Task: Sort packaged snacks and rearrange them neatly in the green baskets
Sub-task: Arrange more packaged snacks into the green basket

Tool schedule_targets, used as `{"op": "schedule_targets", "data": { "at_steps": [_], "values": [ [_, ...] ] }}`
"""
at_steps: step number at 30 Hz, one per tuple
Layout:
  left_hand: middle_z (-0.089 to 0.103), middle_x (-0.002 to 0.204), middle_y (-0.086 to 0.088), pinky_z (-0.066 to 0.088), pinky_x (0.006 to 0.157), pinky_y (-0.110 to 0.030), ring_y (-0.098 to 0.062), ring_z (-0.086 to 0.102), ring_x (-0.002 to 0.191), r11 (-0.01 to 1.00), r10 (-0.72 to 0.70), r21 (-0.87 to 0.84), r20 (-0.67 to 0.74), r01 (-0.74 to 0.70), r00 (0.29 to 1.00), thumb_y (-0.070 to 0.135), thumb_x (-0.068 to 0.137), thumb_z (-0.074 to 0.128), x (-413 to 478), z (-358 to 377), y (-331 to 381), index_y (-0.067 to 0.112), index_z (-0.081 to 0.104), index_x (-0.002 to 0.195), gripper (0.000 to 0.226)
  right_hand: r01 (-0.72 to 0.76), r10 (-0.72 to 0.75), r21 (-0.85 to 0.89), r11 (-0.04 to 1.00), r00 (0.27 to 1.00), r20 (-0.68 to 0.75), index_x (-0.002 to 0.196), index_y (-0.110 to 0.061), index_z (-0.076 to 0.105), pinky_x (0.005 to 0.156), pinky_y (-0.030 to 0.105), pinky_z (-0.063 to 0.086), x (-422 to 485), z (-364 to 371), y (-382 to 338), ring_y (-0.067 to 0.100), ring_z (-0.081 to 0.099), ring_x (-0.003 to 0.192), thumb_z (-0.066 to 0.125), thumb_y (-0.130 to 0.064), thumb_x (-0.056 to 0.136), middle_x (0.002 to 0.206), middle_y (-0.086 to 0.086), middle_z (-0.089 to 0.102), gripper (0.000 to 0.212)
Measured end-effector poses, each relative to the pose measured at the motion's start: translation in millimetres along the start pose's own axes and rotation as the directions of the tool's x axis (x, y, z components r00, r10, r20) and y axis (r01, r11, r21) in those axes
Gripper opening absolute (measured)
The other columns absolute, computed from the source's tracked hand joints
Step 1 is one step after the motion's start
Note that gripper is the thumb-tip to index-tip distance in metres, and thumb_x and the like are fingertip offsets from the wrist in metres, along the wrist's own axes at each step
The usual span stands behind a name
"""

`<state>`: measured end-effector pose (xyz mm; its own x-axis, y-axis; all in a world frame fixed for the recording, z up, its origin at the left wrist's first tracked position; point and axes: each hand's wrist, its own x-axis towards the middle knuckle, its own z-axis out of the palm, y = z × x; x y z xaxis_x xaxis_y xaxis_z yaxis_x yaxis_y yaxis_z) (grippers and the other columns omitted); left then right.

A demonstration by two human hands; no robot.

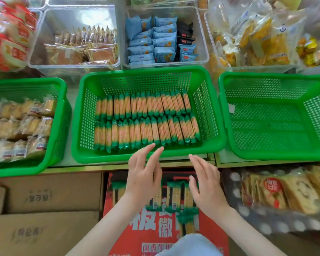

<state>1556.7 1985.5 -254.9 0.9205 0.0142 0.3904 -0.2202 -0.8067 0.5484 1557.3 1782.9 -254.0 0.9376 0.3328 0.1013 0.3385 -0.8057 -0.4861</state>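
Middle green basket [213,145] holds 2 rows of cracker packs [146,119].

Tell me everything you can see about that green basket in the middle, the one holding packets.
The middle green basket is rectangular, plastic by its gloss, with perforated walls and a thick rolled rim. It sits level between a left green basket and a right green basket. Inside, green-ended cracker packets stand on edge in two tidy rows, the far strip bare. An open left hand and right hand hover at its front rim; contact is unclear.
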Motion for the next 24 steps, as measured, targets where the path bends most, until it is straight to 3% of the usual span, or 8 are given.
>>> {"op": "schedule_targets", "data": {
  "at_steps": [3, 5, 9, 11, 14, 17, 19, 24],
  "values": [
    [0.047, 0.127, -0.011, 0.041, 0.098, -0.039, -0.029, 0.046, 0.113, 0.998, -0.007, 0.063, 0.143, -0.002, 0.99, 0.018, 0.096, 0.044, -79.7, -0.4, -6.3, 0.017, 0.05, 0.133, 0.037, -0.082, 0.093, -0.061, 0.995, 0.973, 0.213, 0.153, -0.024, 0.017, 0.095, 0.035, 0.047, -62.3, 27.2, 1.5, 0.02, 0.048, 0.114, 0.066, -0.017, 0.086, 0.135, 0.006, 0.05, 0.083],
    [0.051, 0.129, -0.017, 0.05, 0.09, -0.049, -0.036, 0.05, 0.114, 0.98, -0.132, 0.186, 0.361, 0.068, 0.923, 0.011, 0.087, 0.062, -123.6, 8.2, -17.4, 0.022, 0.046, 0.14, 0.057, -0.099, 0.147, -0.139, 0.985, 0.907, 0.394, 0.154, -0.031, -0.003, 0.087, 0.034, 0.053, -97.1, 46.0, 2.0, 0.022, 0.056, 0.108, 0.069, -0.027, 0.085, 0.137, 0.007, 0.052, 0.099],
    [0.061, 0.123, -0.021, 0.056, 0.079, -0.046, -0.039, 0.063, 0.105, 0.901, -0.379, 0.414, 0.612, 0.128, 0.694, 0.019, 0.068, 0.085, -155.6, 20.7, -29.4, 0.023, 0.05, 0.139, 0.08, -0.133, 0.256, -0.25, 0.959, 0.786, 0.563, 0.141, -0.039, -0.033, 0.102, 0.036, 0.04, -139.0, 71.0, -1.2, 0.029, 0.035, 0.134, 0.035, -0.05, 0.099, 0.16, 0.007, 0.012, 0.08],
    [0.06, 0.126, -0.023, 0.054, 0.083, -0.049, -0.041, 0.06, 0.11, 0.883, -0.389, 0.462, 0.616, 0.086, 0.686, 0.024, 0.068, 0.085, -153.9, 28.6, -28.5, 0.022, 0.055, 0.136, 0.074, -0.172, 0.327, -0.303, 0.937, 0.732, 0.597, 0.145, -0.04, -0.026, 0.106, 0.041, 0.036, -152.2, 81.1, -6.9, 0.033, 0.023, 0.141, 0.033, -0.053, 0.098, 0.162, 0.009, -0.002, 0.076],
    [0.048, 0.139, -0.024, 0.043, 0.099, -0.054, -0.045, 0.046, 0.126, 0.871, -0.383, 0.486, 0.585, 0.069, 0.715, 0.027, 0.081, 0.074, -149.0, 38.2, -26.1, 0.022, 0.047, 0.143, 0.067, -0.169, 0.363, -0.36, 0.917, 0.727, 0.582, 0.154, -0.032, 0.01, 0.092, 0.048, 0.047, -159.8, 91.2, -16.6, 0.044, 0.027, 0.14, 0.059, -0.044, 0.089, 0.158, 0.015, 0.0, 0.082],
    [0.028, 0.153, -0.024, 0.029, 0.111, -0.052, -0.047, 0.028, 0.138, 0.844, -0.443, 0.521, 0.553, 0.122, 0.706, 0.036, 0.097, 0.052, -146.3, 44.8, -27.4, 0.028, 0.026, 0.153, 0.062, -0.167, 0.368, -0.372, 0.913, 0.73, 0.576, 0.154, -0.032, 0.001, 0.105, 0.044, 0.037, -166.5, 96.0, -18.2, 0.039, 0.009, 0.145, 0.049, -0.028, 0.096, 0.16, 0.011, -0.014, 0.075],
    [0.021, 0.155, -0.026, 0.03, 0.111, -0.05, -0.046, 0.026, 0.139, 0.844, -0.459, 0.507, 0.521, 0.172, 0.72, 0.038, 0.102, 0.038, -142.1, 49.8, -27.7, 0.029, 0.022, 0.154, 0.055, -0.221, 0.401, -0.362, 0.906, 0.725, 0.561, 0.153, -0.033, -0.001, 0.108, 0.042, 0.033, -167.1, 89.9, -18.9, 0.036, 0.015, 0.141, 0.044, -0.026, 0.098, 0.161, 0.008, -0.014, 0.072],
    [0.002, 0.158, -0.026, 0.032, 0.112, -0.048, -0.046, 0.022, 0.139, 0.795, -0.567, 0.527, 0.47, 0.3, 0.676, 0.015, 0.101, 0.037, -122.6, 57.0, -30.7, 0.028, 0.013, 0.155, 0.06, -0.254, 0.374, -0.31, 0.916, 0.823, 0.428, 0.148, -0.033, 0.031, 0.078, 0.041, 0.053, -179.4, 72.2, -13.5, 0.033, 0.053, 0.106, 0.069, -0.023, 0.077, 0.154, 0.014, 0.03, 0.081]
  ]
}}
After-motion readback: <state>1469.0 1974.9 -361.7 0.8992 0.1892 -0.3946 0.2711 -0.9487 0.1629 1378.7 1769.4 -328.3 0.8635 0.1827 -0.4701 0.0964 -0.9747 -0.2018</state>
